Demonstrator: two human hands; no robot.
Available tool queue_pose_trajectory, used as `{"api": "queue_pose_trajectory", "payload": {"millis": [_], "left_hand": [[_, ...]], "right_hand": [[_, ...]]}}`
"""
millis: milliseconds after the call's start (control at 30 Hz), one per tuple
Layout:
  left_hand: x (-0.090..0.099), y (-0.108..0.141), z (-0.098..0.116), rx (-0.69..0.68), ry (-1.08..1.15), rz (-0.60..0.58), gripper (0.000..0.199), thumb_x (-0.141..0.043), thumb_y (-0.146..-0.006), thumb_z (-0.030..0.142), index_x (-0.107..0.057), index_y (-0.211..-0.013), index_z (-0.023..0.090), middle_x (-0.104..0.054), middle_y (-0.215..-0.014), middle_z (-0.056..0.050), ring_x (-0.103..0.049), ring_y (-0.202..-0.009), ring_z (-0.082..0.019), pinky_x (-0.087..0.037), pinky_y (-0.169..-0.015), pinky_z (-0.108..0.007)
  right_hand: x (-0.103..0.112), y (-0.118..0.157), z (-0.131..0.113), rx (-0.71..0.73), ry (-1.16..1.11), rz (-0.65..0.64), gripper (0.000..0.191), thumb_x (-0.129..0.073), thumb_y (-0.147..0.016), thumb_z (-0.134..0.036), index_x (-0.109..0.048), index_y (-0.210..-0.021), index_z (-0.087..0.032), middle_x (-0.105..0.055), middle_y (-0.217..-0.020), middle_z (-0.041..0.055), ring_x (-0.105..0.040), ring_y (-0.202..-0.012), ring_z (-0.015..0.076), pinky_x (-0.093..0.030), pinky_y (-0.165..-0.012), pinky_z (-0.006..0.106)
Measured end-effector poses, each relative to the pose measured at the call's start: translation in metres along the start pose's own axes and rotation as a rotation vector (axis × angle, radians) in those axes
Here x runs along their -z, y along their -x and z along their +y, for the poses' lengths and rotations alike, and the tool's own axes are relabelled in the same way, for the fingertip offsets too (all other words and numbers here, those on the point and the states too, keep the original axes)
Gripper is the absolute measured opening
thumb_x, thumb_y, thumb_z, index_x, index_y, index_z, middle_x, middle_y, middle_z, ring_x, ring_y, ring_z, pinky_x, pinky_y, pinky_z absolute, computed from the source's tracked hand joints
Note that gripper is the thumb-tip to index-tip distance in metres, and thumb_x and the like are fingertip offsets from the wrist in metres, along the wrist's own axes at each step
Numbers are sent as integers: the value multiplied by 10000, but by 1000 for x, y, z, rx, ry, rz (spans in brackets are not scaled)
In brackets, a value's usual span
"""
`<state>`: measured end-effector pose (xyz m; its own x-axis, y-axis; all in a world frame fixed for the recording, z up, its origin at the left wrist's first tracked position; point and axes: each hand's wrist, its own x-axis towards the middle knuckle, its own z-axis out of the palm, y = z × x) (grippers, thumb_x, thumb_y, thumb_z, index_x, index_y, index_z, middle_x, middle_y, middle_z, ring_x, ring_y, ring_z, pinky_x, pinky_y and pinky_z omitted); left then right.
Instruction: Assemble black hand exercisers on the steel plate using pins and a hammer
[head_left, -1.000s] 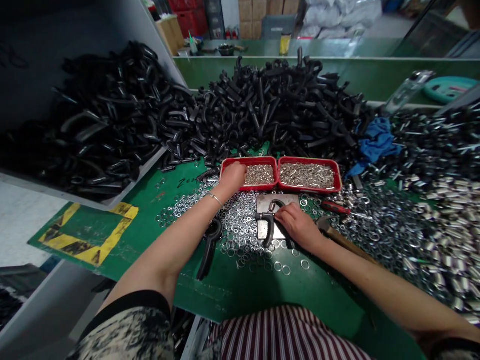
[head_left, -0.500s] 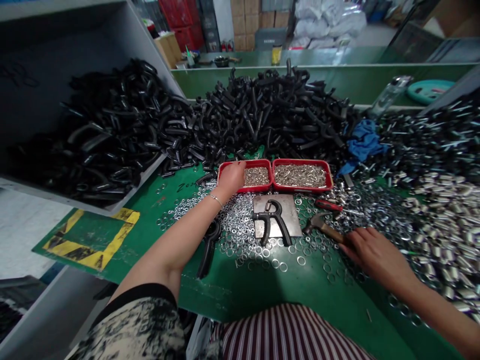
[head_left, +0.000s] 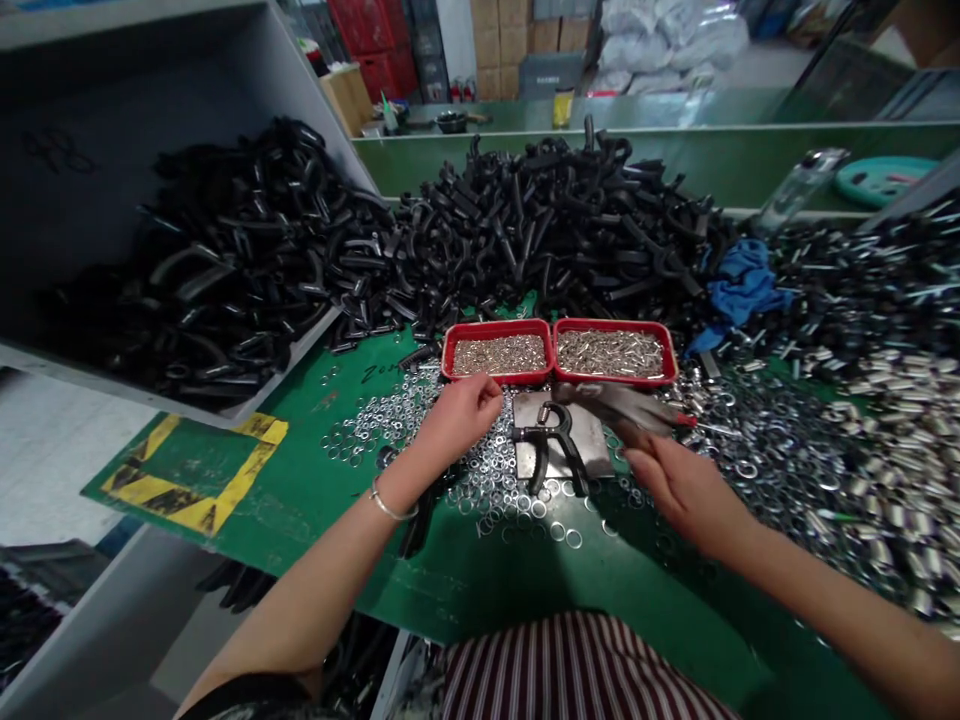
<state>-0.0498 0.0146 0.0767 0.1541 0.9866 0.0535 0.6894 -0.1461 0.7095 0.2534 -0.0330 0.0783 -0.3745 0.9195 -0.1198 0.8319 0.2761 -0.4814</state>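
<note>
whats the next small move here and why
Probably slide the left hand onto the black hand-grip part to steady it: it sits loose on the steel plate, and the right hand seems to hold a blurred hammer above it.

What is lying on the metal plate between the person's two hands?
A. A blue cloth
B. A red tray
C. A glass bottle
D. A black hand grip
D. The black hand grip lies on top of the metal plate, between the left hand and the right hand.
</note>
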Motion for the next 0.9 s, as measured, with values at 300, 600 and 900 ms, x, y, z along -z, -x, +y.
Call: {"api": "queue_pose_trajectory", "payload": {"millis": [300, 600, 900], "left_hand": [[-14, 52, 19, 87, 4, 38, 132, -554, -944, 247, -652, -881, 188, -682, -801, -17, -607, -726, -160, -438, -698, -292], [-100, -13, 6, 66, 136, 257, 109, -618, -900, 174, -699, -827, 177, -689, -873, -45, -630, -877, -187, -462, -840, -305], [-116, -24, -11, 68, 173, 234, 101, -632, -900, 204, -699, -831, 173, -690, -853, -40, -630, -827, -175, -458, -802, -287]], "right_hand": [[-7, -15, 14, -6, -64, -86, 399, -303, -1032, -525, -520, -930, -206, -660, -752, 68, -626, -661, 211, -433, -619, 317], [-5, -5, 39, -207, -602, -135, 457, -358, -995, -624, -553, -917, -218, -543, -601, -31, -473, -449, 118, -351, -434, 253], [-36, 20, 48, -429, -900, -82, 465, -465, -936, -668, -537, -933, -209, -505, -601, -58, -375, -377, 73, -256, -330, 196]]}}
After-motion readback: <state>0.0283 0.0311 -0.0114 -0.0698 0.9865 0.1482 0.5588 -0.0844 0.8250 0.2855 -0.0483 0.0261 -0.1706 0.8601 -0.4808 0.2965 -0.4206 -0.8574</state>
